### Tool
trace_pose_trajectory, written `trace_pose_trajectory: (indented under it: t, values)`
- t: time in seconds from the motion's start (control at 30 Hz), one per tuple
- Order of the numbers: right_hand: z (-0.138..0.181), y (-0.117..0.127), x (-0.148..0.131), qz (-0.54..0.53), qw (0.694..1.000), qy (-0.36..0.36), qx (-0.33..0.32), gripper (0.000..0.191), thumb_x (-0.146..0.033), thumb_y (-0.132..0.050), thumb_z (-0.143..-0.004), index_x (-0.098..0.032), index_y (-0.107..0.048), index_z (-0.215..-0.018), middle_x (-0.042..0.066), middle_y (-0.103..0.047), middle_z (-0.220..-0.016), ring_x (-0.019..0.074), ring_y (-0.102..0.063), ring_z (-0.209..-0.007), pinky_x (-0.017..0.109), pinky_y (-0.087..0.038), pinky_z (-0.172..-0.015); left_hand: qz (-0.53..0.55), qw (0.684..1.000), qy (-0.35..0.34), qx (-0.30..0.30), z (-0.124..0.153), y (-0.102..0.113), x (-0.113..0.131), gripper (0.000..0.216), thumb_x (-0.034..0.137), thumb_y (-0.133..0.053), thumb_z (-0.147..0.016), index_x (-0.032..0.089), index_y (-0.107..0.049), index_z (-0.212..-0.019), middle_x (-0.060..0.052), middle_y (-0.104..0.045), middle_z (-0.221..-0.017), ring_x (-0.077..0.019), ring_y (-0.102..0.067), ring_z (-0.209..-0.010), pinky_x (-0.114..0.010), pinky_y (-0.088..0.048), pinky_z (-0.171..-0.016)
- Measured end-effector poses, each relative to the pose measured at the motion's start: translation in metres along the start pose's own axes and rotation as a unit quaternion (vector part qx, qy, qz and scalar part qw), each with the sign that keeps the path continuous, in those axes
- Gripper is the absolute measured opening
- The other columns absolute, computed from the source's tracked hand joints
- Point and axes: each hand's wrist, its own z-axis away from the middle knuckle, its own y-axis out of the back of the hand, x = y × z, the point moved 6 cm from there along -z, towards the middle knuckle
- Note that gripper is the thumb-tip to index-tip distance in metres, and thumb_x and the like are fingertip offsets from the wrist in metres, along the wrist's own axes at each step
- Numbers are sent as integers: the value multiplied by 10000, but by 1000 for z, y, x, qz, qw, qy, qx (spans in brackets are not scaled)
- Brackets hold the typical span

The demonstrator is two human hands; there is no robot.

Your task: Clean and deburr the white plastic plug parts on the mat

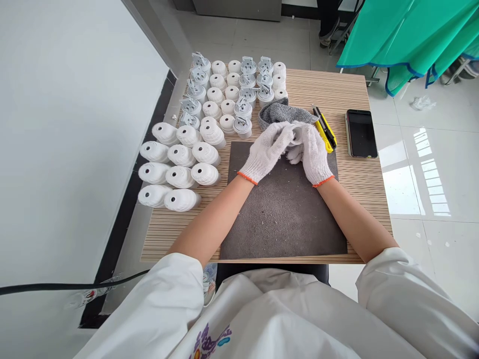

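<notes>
Both hands wear white knit gloves with orange cuffs and meet over the far part of a dark mat point(277, 214). Between them is a white, round, ring-like plastic part point(295, 135), mostly covered by the fingers. My left hand point(268, 149) closes on its left side, and my right hand point(312, 152) grips its right side. Just beyond the hands lies a crumpled grey cloth point(279, 112). A yellow utility knife point(326, 130) rests right beside my right hand.
Several white ribbed housings point(181, 177) stand in rows on the left of the wooden table point(318, 87). Farther back, several white cylinders with pronged tops point(243, 107) stand among them. A black phone point(361, 133) lies at right. Green cloth point(404, 40) hangs behind; a wall point(75, 124) is left.
</notes>
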Motion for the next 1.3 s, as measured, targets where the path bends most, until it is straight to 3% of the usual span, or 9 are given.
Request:
trace_pose_trajectory:
  t: [0.17, 0.37, 0.6, 0.77, 0.93, 1.03, 1.13, 1.2, 1.3]
  values:
    - [2, -3, 3, -31, 998, -48, -5, 957, -998, -251, -992, -231, -750, -1275, 43, -668, -589, 224, -661, -484, 345, -594, -449, -36, 999, 17, 13, 2, 5, 7, 838, 921, -192, -1068, 295, -732, -1203, -19, -821, -1371, -279, -667, -1417, -479, -534, -1280]
    - [1, -8, -2, -70, 996, -58, -22, 947, -958, -208, -1012, -216, -705, -1326, 76, -748, -672, 245, -694, -497, 389, -629, -469, 10, 1000, 14, 25, 2, 7, 6, 692, 826, -332, -1119, 276, -748, -1183, -60, -799, -1423, -265, -695, -1404, -462, -545, -1278]
    - [2, -6, -4, -25, 999, -29, -22, 835, -963, -415, -993, -272, -618, -1417, 13, -769, -735, 168, -666, -487, 266, -566, -439, -5, 998, 20, 66, -1, 8, -6, 460, 672, -520, -1139, 303, -747, -1292, -61, -762, -1499, -253, -646, -1510, -400, -504, -1325]
    - [3, -7, -12, -34, 998, -36, -32, 644, -771, -630, -1026, -248, -651, -1400, 0, -793, -807, 128, -684, -521, 208, -537, -420, -4, 995, 23, 95, -3, 9, -13, 570, 724, -401, -1149, 297, -724, -1344, -84, -741, -1534, -258, -605, -1565, -416, -478, -1345]
    - [7, -10, -18, -9, 998, -49, -46, 485, -644, -785, -965, -213, -731, -1183, 31, -808, -854, 127, -726, -585, 205, -606, -491, 13, 994, 12, 106, -6, 13, -17, 672, 774, -300, -1136, 297, -745, -1301, -95, -765, -1482, -286, -647, -1509, -450, -470, -1353]
    - [9, -11, -16, 7, 998, -43, -42, 529, -605, -771, -975, -225, -711, -1339, 25, -799, -863, 146, -752, -628, 218, -640, -532, 7, 993, 30, 110, -6, 14, -16, 634, 759, -331, -1143, 293, -744, -1262, -83, -793, -1404, -280, -654, -1492, -440, -477, -1344]
    - [10, -12, -13, 21, 999, -11, -41, 659, -537, -759, -975, -291, -613, -1568, 36, -817, -1064, 148, -773, -681, 240, -671, -570, -3, 994, 28, 106, -4, 14, -13, 607, 734, -337, -1158, 286, -746, -1173, -73, -806, -1326, -263, -681, -1437, -421, -504, -1311]
    - [10, -13, -12, 29, 998, 4, -47, 679, -499, -748, -972, -324, -595, -1610, 41, -811, -1166, 145, -776, -704, 248, -684, -592, -7, 994, 28, 102, -3, 14, -13, 614, 743, -337, -1158, 281, -739, -1133, -70, -807, -1299, -261, -694, -1404, -418, -526, -1280]
    - [10, -14, -11, 23, 998, -4, -62, 633, -487, -736, -969, -309, -628, -1567, 35, -820, -1128, 135, -761, -682, 239, -673, -579, -4, 995, 24, 101, -4, 13, -16, 653, 800, -328, -1136, 286, -730, -1097, -45, -815, -1287, -258, -709, -1360, -420, -550, -1248]
